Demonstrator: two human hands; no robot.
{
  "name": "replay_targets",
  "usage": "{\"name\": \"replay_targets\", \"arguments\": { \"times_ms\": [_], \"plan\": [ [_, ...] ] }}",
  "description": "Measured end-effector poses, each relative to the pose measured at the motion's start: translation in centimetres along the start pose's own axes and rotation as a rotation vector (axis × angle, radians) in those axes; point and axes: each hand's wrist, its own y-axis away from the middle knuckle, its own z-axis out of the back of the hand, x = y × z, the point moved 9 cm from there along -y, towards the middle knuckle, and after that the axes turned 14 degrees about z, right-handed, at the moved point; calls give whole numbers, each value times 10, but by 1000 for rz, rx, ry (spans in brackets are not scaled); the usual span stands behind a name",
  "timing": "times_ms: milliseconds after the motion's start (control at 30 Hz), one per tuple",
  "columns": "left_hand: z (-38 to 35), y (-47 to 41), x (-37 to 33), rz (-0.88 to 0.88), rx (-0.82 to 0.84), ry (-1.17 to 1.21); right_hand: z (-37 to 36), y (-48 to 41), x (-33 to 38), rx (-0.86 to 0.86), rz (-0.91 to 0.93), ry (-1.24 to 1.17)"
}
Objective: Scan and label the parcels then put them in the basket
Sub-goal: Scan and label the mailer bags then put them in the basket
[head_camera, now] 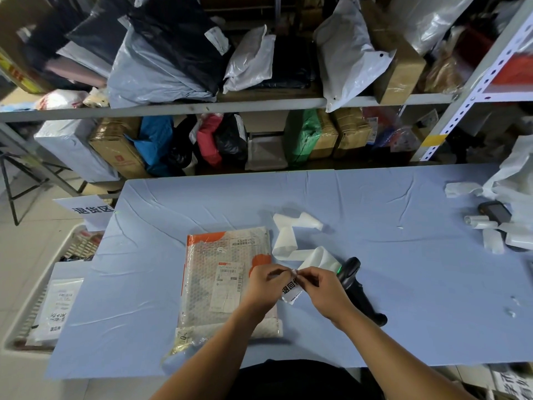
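A flat bubble-wrap parcel (219, 281) with orange corners and a white shipping label lies on the blue table (403, 284), with another clear packet under its near end. My left hand (264, 284) and my right hand (320, 287) hover just right of the parcel and together pinch a white sticker label (292, 293) with black print, at the end of a curled backing strip (291, 241). A black handheld scanner (359, 287) lies on the table behind my right hand, its green light on. The white basket (26, 313) stands at the left, below the table edge, with parcels inside.
Label rolls and scraps (487, 229) and a dark device (494, 212) lie at the table's right end, next to a white bag (516, 180). Metal shelves (202, 106) crammed with parcels stand behind the table. A paper sign (92, 210) hangs at the table's left corner.
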Motion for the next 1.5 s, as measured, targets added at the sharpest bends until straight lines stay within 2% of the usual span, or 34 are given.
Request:
{"name": "replay_targets", "arguments": {
  "times_ms": [100, 200, 333, 400, 467, 533, 600, 667, 733, 800, 867, 933, 1033, 1067, 1133, 1200, 1500],
  "plan": [
    [8, 0, 5, 104, -72, 173, 2, 3, -4, -14, -35, 1],
    [26, 0, 6, 175, -212, 330, 16, 8, -13, -94, -117, 29],
    [57, 6, -1, 124, -447, 272, 43, 23, -28, -309, -304, 247],
    [68, 8, -10, 16, -530, 88, 46, 28, -12, -437, -257, 372],
    [71, 10, -20, -105, -578, -110, 31, 24, 16, -452, -113, 394],
    [68, 15, -32, -264, -624, -315, 6, 13, 34, -377, -73, 262],
    [58, 26, -46, -461, -644, -514, -22, 3, 41, -306, -151, -16],
    [46, 39, -54, -681, -637, -648, -36, -4, 45, -334, -216, -225],
    [40, 54, -54, -902, -638, -732, -40, -10, 48, -381, -218, -265],
    [42, 60, -45, -976, -616, -758, -43, -12, 51, -375, -216, -241],
    [57, 51, -33, -849, -570, -739, -45, -13, 52, -342, -190, -173],
    [81, 40, -17, -552, -494, -547, -48, -12, 55, -297, -160, -131],
    [101, 19, 26, 40, -196, 208, -67, -7, 55, -172, -187, -212],
    [102, 15, 37, 147, -110, 389, -76, -5, 54, -127, -194, -218],
    [110, 10, 48, 216, -32, 532, -89, -1, 50, -82, -199, -203],
    [122, 9, 53, 250, -14, 553, -99, 1, 46, -80, -197, -203],
    [166, 3, 72, 258, -112, 386, -140, -11, 26, -126, -282, -76]
  ]
}}
